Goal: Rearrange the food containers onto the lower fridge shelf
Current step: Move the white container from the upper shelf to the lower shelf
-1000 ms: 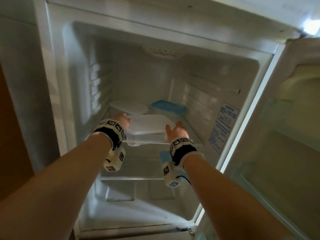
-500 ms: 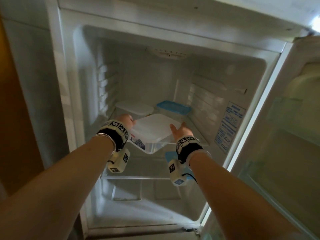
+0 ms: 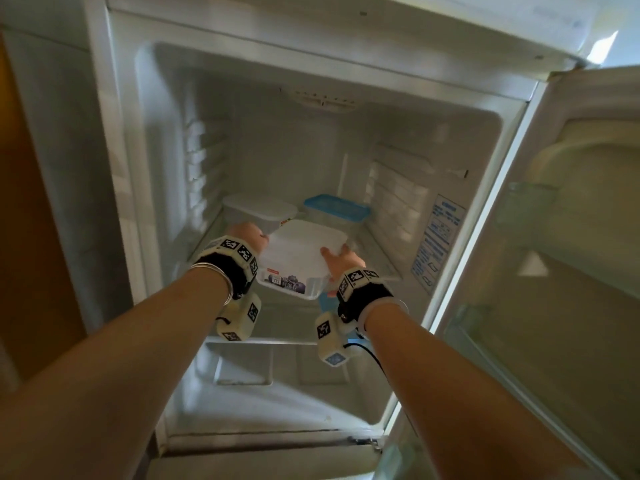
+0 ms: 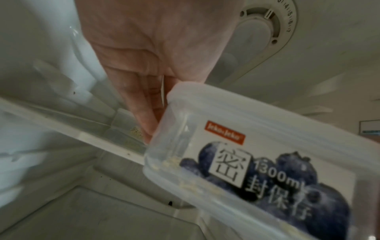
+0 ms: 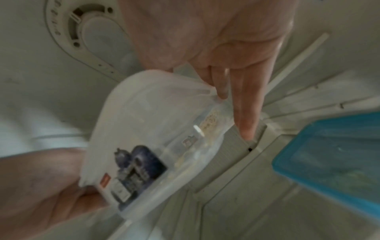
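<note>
The container (image 3: 298, 258), clear with a white lid and a blueberry label, sits tilted between my two hands at the front edge of the upper shelf (image 3: 375, 252). My left hand (image 3: 247, 237) grips its left end, fingers (image 4: 144, 104) down its side. My right hand (image 3: 341, 259) holds the right end, thumb on the lid. Behind it stand a white-lidded tub (image 3: 258, 211) and a blue-lidded tub (image 3: 336, 209).
</note>
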A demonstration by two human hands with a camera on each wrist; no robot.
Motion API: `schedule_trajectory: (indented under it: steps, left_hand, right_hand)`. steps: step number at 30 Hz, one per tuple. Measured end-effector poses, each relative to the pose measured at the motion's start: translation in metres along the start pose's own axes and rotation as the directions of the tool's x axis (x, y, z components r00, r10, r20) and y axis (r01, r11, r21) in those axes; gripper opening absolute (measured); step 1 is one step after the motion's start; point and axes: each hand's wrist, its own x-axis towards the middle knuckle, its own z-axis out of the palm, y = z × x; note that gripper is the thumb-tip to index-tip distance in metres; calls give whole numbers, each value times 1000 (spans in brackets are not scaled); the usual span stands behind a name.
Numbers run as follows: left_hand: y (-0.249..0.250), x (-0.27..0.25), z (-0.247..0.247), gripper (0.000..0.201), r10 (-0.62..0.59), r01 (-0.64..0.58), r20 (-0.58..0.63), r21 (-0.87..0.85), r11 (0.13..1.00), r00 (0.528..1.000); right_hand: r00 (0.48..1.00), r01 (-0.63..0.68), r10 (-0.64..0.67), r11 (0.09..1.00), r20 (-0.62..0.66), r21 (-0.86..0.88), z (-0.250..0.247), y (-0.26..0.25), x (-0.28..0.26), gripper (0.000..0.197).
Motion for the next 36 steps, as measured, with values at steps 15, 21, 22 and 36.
schedule_trajectory:
  steps: [15, 21, 22, 36]
  left_hand:
    - [-18, -58, -4, 34, -7, 7, -7, 45, 999, 1000]
    - [-36, -99, -18, 36, 49, -49, 3, 26, 998, 999]
    - [-40, -106, -20, 36, 52, -52, 11, 24, 998, 999]
    - [-100, -155, -3, 35, -29, 26, 87, 32, 999, 996]
  right_hand:
    - [989, 140, -139, 990, -42, 9, 10, 17, -43, 44]
    - [988, 113, -119, 991, -96, -65, 23, 24, -89, 44]
    - [987, 113, -122, 990, -109, -87, 26, 25, -97, 43]
    - [999, 36, -36, 999, -29, 8, 80, 56, -131, 41]
